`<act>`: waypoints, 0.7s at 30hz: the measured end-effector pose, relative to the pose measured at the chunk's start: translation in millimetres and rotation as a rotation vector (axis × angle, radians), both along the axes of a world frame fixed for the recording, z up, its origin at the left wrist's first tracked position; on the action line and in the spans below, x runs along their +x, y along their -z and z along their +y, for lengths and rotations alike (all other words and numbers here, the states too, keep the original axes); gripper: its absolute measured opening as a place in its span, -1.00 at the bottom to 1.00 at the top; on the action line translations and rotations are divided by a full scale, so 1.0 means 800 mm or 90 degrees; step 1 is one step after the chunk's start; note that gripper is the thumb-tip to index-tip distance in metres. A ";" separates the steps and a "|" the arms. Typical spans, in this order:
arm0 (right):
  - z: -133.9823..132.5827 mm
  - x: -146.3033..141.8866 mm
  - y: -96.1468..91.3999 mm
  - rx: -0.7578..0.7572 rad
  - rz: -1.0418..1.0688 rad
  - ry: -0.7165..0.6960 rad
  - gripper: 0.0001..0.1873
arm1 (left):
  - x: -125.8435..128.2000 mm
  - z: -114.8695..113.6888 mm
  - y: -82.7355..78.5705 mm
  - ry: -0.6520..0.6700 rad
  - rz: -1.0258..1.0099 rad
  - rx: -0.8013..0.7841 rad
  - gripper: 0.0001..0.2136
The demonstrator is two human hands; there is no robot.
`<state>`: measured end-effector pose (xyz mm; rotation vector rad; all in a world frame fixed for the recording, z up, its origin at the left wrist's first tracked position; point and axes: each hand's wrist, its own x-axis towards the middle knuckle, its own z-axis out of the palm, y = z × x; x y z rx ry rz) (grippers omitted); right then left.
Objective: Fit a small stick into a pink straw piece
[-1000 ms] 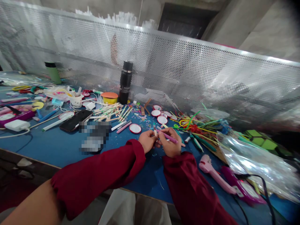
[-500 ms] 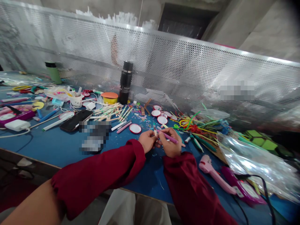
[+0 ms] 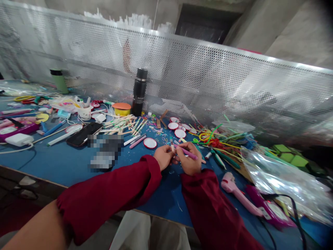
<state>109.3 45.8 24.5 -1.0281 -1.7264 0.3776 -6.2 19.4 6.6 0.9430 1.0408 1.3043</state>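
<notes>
Head view, sole entry. Left hand (image 3: 163, 157): thumb and fingers pinching a stick (image 3: 172, 147), its colored end (teal above brown, as far as the blur allows) pointing up. Right hand (image 3: 191, 162): fingers closed about a pink pen (image 3: 191, 153), front end toward the stick; contact cannot be told.

Handling, by judgement: stick best gripped low and steady, colored end clear of the fingertips; pen moved lightly in short strokes, both hands braced on the table (image 3: 166, 196).

Position: stick at the left hand's fingertips, just beside the right hand, between the two; pen within the right hand's grip, slanting across it. Nearby: a red-rimmed disc (image 3: 150, 142), left of the hands; a stick pile (image 3: 118, 125), farther left; a pink tool (image 3: 241, 197), right of the right hand.
</notes>
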 end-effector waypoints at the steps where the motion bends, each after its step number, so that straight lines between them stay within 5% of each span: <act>1: 0.000 0.000 0.000 0.000 -0.001 -0.001 -0.88 | 0.000 0.000 0.000 -0.001 0.000 0.000 -0.93; 21: 0.004 0.001 0.008 -0.023 0.029 -0.013 -0.84 | 0.000 -0.005 -0.006 -0.004 0.016 -0.016 -0.91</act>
